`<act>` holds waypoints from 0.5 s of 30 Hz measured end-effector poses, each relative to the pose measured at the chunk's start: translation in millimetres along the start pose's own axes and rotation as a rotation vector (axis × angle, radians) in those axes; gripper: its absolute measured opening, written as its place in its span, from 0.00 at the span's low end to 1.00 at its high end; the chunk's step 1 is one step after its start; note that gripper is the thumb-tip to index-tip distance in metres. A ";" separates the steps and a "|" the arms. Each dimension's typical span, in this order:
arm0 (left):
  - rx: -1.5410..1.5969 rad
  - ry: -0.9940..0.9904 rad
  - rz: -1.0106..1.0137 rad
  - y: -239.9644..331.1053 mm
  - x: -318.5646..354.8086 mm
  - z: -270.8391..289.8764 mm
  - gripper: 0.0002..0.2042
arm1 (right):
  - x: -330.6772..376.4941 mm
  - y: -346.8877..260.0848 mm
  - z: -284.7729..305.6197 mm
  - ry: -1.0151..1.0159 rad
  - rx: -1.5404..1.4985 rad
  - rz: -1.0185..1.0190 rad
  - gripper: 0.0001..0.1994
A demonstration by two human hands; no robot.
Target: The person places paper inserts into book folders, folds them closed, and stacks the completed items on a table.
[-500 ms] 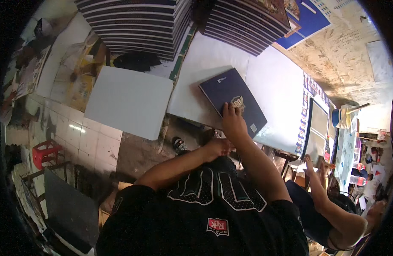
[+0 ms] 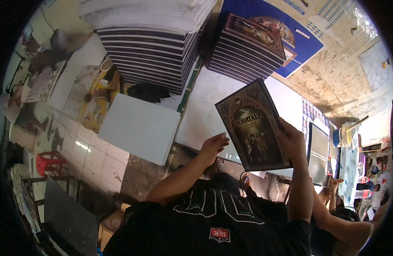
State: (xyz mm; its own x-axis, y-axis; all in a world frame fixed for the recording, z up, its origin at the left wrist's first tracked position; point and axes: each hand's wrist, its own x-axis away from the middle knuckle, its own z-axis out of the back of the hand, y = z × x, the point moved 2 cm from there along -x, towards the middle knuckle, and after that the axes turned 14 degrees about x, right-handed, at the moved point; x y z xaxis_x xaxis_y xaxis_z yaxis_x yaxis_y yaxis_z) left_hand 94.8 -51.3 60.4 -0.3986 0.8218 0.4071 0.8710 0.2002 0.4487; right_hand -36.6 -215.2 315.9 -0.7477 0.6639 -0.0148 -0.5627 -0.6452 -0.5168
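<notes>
A dark hardcover book [image 2: 252, 128] with an ornate illustrated front is raised, tilted, over the near edge of the white table [image 2: 205, 96]. My right hand [image 2: 291, 143] grips its right edge, thumb across the cover and the fingers hidden behind it. To the left of the book, my left hand [image 2: 214, 148] is empty, with its fingers apart and stretched toward the book's left edge without touching it. Past the book stands a stack of similar books [image 2: 247, 53], the top one showing a picture cover.
A taller book stack [image 2: 145, 59] stands at the far left, with white sheets [image 2: 147, 15] on top. A pale board [image 2: 141, 128] lies left of the table. A red stool [image 2: 50, 163] sits on the tiled floor. At right are a co-worker's arm [image 2: 343, 219] and a framed panel [image 2: 318, 149].
The book lay on the table, plain blue side up, under my right hand. Now it is lifted and turned to its illustrated side. My left hand has come up from my lap toward it.
</notes>
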 end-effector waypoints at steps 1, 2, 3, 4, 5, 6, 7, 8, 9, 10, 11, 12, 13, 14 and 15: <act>-0.052 0.040 0.008 3.4 0.7 4.1 0.25 | -2.6 4.7 4.6 -0.014 -0.090 -0.009 0.21; -0.103 0.081 0.016 4.0 0.9 5.3 0.24 | -5.9 9.1 7.8 -0.019 -0.176 0.045 0.21; 0.006 0.065 0.009 0.2 2.6 2.3 0.22 | -11.1 16.1 10.0 -0.030 -0.182 -0.006 0.21; 0.005 0.078 0.007 0.7 0.8 0.5 0.22 | -17.4 22.4 12.0 -0.064 -0.225 0.008 0.21; 0.054 0.020 -0.012 3.1 -0.4 -1.1 0.20 | -23.6 29.7 12.3 -0.092 -0.241 -0.020 0.22; 0.099 -0.035 -0.028 6.3 -0.7 -2.0 0.19 | -29.4 35.4 11.2 -0.104 -0.278 0.028 0.22; 0.085 0.014 -0.007 9.6 -3.7 -2.2 0.15 | -36.2 41.0 10.6 -0.145 -0.322 0.036 0.23; 0.081 -0.001 -0.024 14.0 -6.4 -4.5 0.15 | -43.8 46.9 11.2 -0.182 -0.353 0.014 0.25; -0.057 0.002 -0.059 18.4 -8.4 -7.7 0.17 | -52.9 52.1 13.0 -0.225 -0.413 0.027 0.29; -0.198 0.001 -0.089 22.0 -11.7 -13.2 0.18 | -61.7 57.5 16.3 -0.221 -0.437 0.057 0.29; -0.207 -0.004 -0.083 23.7 -15.7 -19.5 0.18 | -71.4 62.6 17.3 -0.264 -0.443 0.084 0.29; -0.292 0.035 -0.120 24.5 -18.8 -24.2 0.16 | -81.3 68.0 18.8 -0.308 -0.447 0.111 0.30; -0.359 0.050 -0.184 24.7 -23.9 -30.1 0.13 | -92.9 73.2 21.6 -0.345 -0.468 0.161 0.31; -0.382 0.064 -0.159 24.7 -32.7 -36.9 0.13 | -104.0 78.3 23.8 -0.373 -0.450 0.146 0.30; -0.378 0.089 -0.185 25.1 -39.7 -43.0 0.13 | -118.1 81.4 25.4 -0.390 -0.401 0.156 0.28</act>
State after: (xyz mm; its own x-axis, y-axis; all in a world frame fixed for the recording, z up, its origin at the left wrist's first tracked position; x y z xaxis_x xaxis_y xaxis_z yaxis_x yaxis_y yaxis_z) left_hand 120.2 -101.9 89.7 -0.5760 0.7380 0.3517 0.6225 0.1171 0.7738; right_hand -3.1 -355.7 297.3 -0.9286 0.3346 0.1605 -0.3146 -0.4800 -0.8189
